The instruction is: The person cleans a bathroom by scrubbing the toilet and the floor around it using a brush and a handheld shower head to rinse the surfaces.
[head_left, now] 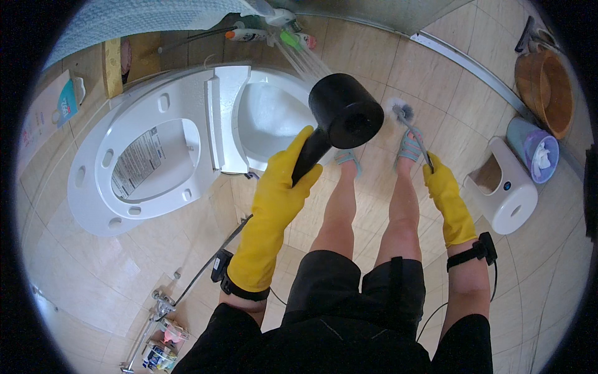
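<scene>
Both of my hands wear yellow rubber gloves. My left hand (288, 171) is wrapped round the handle of a black shower head (342, 103), raised in front of me. Streams of water run between it and the far wall side, passing over the rim of the white toilet bowl (268, 106). The toilet's seat and lid (87, 193) are tipped up to the left. At the right, my right hand (441, 181) grips the grey handle of a toilet brush (418, 138). Its bristles are down near the floor, in front of my right sandal (409, 148).
A white stool (514, 199) and a purple bin (541, 153) stand at the right, with a wooden bucket (548, 87) beyond. Bottles (246, 35) lie behind the toilet. A hose (212, 258) runs to the wall tap (163, 305) at lower left.
</scene>
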Tool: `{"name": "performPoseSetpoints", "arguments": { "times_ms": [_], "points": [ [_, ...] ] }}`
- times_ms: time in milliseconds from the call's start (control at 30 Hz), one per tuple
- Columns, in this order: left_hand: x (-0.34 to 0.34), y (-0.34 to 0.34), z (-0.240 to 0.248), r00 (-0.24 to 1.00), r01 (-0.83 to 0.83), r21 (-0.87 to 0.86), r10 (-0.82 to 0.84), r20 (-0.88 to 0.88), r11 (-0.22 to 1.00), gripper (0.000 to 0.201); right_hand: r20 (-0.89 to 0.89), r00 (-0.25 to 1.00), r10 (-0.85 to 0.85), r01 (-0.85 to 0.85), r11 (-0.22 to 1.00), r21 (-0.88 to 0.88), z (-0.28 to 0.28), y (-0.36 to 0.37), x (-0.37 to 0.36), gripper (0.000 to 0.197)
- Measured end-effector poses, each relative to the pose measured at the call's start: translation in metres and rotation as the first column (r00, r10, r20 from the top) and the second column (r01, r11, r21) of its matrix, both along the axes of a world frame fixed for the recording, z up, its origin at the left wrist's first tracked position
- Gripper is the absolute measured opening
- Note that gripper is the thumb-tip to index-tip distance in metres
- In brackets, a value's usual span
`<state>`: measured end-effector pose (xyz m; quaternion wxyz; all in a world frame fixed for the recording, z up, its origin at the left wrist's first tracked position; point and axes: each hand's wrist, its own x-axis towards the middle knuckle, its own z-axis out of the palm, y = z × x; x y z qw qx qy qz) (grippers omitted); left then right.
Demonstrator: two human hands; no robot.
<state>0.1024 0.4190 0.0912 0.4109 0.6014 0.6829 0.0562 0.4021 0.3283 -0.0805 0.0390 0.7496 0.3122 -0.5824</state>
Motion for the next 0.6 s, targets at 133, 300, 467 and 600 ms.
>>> {"name": "performPoseSetpoints", "arguments": {
  "times_ms": [133,300,467,600],
  "points": [
    [-0.002,0.004,0.004,0.999,-0.042,-0.054,0.043,0.014,0.998,0.061,0.004,1.0,0.006,-0.006,1.0,-0.031,0.0,0.002,0.0,0.043],
    [-0.006,0.003,-0.002,0.999,-0.036,-0.034,0.037,0.016,0.999,0.061,0.037,0.998,0.044,-0.045,0.998,0.048,-0.014,-0.005,0.005,0.042],
    [-0.004,0.006,0.001,0.996,-0.082,-0.021,0.082,0.031,0.996,0.059,0.027,0.999,0.037,-0.038,0.999,0.031,-0.006,0.003,0.0,0.042],
    [-0.007,0.005,-0.003,0.997,-0.07,0.051,0.069,0.031,0.996,0.058,0.013,0.999,0.037,-0.037,0.999,0.004,-0.001,0.009,-0.002,0.042]
  ]
}}
